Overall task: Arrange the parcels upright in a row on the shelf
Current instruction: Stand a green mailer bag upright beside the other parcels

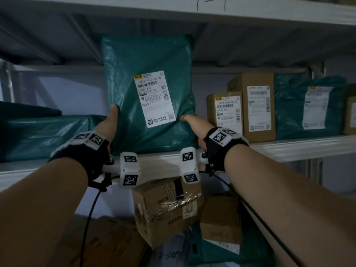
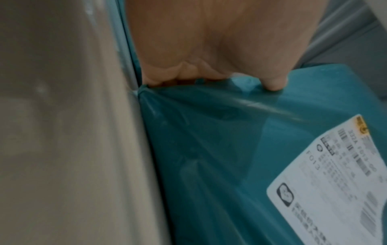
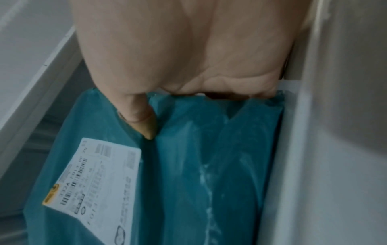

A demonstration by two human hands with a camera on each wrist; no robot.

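Head view first: we see a teal parcel (image 1: 148,93) standing upright on the shelf (image 1: 300,146), its white label (image 1: 154,99) facing us. Our left hand (image 1: 107,124) grips its lower left edge with the thumb on the front, and our right hand (image 1: 194,126) grips the lower right edge the same way — the fingers go behind the bag. To the right two boxes (image 1: 252,106) stand upright, then another teal bag (image 1: 308,106); to the left a teal bag (image 1: 48,135) lies flat.

Left wrist: the thumb presses into the teal film, the fingers (image 2: 167,73) curl round the edge beside the shelf's pale face.

Right wrist: the thumb dents the front near the label, and the fingers (image 3: 240,82) hook over the bag's edge.
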